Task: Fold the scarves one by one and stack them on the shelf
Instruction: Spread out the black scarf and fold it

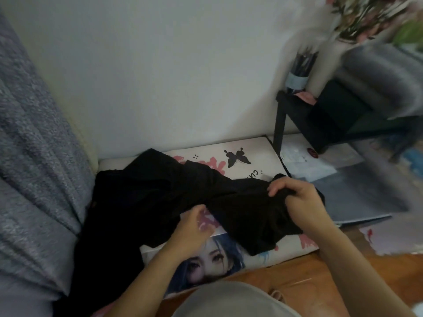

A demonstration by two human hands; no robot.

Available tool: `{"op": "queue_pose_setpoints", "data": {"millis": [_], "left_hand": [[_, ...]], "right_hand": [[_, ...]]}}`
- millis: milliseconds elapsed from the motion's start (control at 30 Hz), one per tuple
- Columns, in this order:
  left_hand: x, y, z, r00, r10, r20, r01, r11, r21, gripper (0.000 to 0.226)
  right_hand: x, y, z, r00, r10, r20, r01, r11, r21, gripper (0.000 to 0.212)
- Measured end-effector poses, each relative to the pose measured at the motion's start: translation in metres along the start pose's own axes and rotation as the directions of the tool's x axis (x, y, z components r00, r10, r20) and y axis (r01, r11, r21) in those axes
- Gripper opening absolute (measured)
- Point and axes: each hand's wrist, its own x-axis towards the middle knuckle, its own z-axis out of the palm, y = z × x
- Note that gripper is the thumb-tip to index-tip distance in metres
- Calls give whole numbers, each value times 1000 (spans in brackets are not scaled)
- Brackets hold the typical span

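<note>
A: What's the cloth?

B: One black scarf (160, 197), matte, soft, heavily crumpled. No clear edges, just folds and bunches. It lies spread over a flat white cushion (251, 154) with a glossy print: pink blotches, a black butterfly (237, 157), a face with blue hair near the front edge.

A: Right hand?

B: Right hand (297, 197) is curled tight around a bunch of the scarf. Fingers (278, 187) wrap over the top, thumb side tucked under, cloth gathered in the fist. A small tuft pokes out just beyond the knuckles. The rest hangs below the wrist and drapes onto the cushion.

A: Left hand?

B: Left hand (192, 227) is loosely curled, fingertips at the scarf's near edge. Looks like a pinch on the hem, but motion blur there, so I cannot tell if it truly grips. Bulk of the scarf sits beyond and to the left of those fingers, running down off the cushion's left side.

A: Between the hands?

B: A sagging band of scarf links them, lower at the left, raised at the right.

A: Surroundings?

B: Grey fuzzy blanket (34, 145) left, ribbed folds. Plain white wall (171, 65) behind. Black shelf (338, 113) with thin straight legs to the right, well beyond the right fingers; blurred. Wood floor (309, 275) under the cushion, warm brown, smooth.
</note>
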Motion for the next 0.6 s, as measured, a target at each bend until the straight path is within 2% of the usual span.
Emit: {"op": "queue_pose_setpoints", "data": {"millis": [67, 133, 167, 233, 267, 300, 333, 400, 467, 500, 533, 600], "left_hand": [[26, -14, 11, 972, -100, -213, 110, 993, 35, 91], [48, -26, 14, 950, -123, -288, 162, 980, 114, 102], [57, -31, 12, 948, -107, -299, 163, 972, 168, 96], [71, -41, 0, 942, -11, -334, 119, 945, 305, 63], [76, -43, -10, 932, 31, -362, 117, 917, 380, 46], [79, -41, -22, 914, 45, -403, 140, 897, 419, 37], [84, -34, -37, 895, 37, -444, 160, 903, 399, 35], [93, -5, -74, 865, 19, -501, 152, 942, 299, 33], [97, 41, -113, 852, 87, -516, 47, 969, 242, 28], [94, 69, -130, 858, 157, -489, -41, 970, 240, 24], [86, 98, -141, 875, 237, -421, -147, 961, 235, 19], [63, 145, -148, 908, 370, -197, -329, 920, 212, 15]], "right_hand": [[-6, -20, -10, 999, -30, -15, 33, 975, 219, 36], [-10, -35, -18, 999, -47, -9, 47, 924, 378, 35], [-11, -41, -22, 999, -37, -19, 42, 896, 443, 35], [-9, -46, -29, 995, 66, -78, -15, 849, 528, 32], [-3, -40, -34, 981, 125, -146, -38, 869, 493, 30], [5, -33, -41, 953, 170, -250, -67, 925, 373, 30], [13, -26, -49, 912, 163, -377, -103, 979, 175, 30], [24, -21, -66, 768, 39, -639, -199, 963, -180, 25], [32, -30, -81, 601, -93, -794, -212, 939, -270, 22], [38, -35, -86, 571, -132, -810, -216, 928, -304, 29], [43, -41, -86, 577, -174, -798, -245, 895, -372, 36], [49, -48, -70, 630, -291, -720, -302, 762, -573, 55]]}}
